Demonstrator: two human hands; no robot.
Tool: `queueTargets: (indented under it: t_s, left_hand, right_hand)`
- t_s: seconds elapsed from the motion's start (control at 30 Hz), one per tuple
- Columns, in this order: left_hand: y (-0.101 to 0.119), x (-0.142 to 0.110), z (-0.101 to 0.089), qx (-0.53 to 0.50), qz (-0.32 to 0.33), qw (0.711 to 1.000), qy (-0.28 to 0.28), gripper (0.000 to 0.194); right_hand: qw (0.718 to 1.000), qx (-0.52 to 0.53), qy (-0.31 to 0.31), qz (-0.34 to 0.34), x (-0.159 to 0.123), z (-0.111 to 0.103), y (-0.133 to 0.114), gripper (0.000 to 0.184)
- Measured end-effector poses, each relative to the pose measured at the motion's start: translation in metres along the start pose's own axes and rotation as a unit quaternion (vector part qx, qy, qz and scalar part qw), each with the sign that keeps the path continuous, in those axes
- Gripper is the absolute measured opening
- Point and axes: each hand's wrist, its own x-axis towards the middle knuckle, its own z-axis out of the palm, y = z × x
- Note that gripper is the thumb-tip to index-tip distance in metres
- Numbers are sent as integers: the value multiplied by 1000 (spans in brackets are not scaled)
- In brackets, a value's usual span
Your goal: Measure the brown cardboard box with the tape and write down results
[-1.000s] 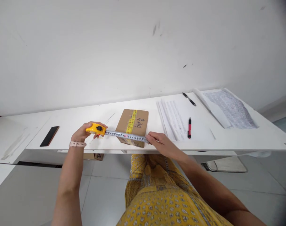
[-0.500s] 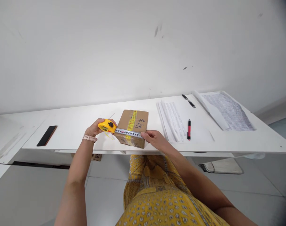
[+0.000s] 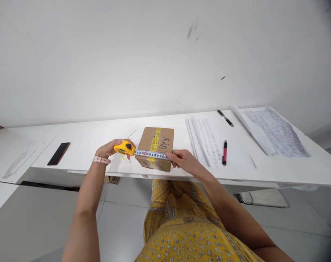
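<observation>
My left hand (image 3: 110, 148) is closed around a yellow tape measure (image 3: 123, 147) with a black button on top. Its white blade (image 3: 150, 154) runs out to the right across the upper front edge of a small brown cardboard box (image 3: 147, 138). The box has yellow printed tape and dark handwriting on top. At the box's right side, my right hand (image 3: 182, 160) pinches the blade's free end between thumb and fingers. The tape measure's case sits just left of the box, a small gap apart.
On the white table (image 3: 86, 142) a black phone-like slab (image 3: 59, 153) lies at left. Right of the box are printed sheets (image 3: 207, 142), a red and black pen (image 3: 224, 153), a black pen (image 3: 225, 118) and a written sheet (image 3: 274, 131). A wall (image 3: 127, 65) stands behind.
The tape measure's case has moved slightly left from the box, and a little more blade shows. My right hand still pinches the end. The whole view has shifted a little.
</observation>
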Motion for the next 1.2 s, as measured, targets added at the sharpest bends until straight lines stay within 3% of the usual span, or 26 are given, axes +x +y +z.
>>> queueTargets:
  t_s: [0.27,0.43,0.67,0.9,1.0,1.1,1.2]
  left_hand:
    - [-7,-2,0,26,6,1000,-10,65]
    - [1,-11,3,44,-18,999,-2,73]
    - [16,-15,18,56,-28,988,143,50]
    - [31,-9,17,79,-36,988,129,35]
    - [34,-15,24,98,-23,982,158,30]
    - [34,-22,33,102,4,976,193,30]
    - [36,-23,38,99,-5,979,178,34]
  right_hand:
    - [1000,-15,-11,4,0,-1,0,54]
    - [999,-53,-15,-2,-3,-2,-4,54]
    - [998,-68,-6,-13,-5,-1,-8,53]
    - [991,-129,5,-23,-6,-3,-14,52]
    - [990,-138,6,-22,-7,-4,-15,51]
    - [989,-148,5,-20,-7,-4,-16,51]
    - [988,-153,7,-16,-7,-4,-16,51]
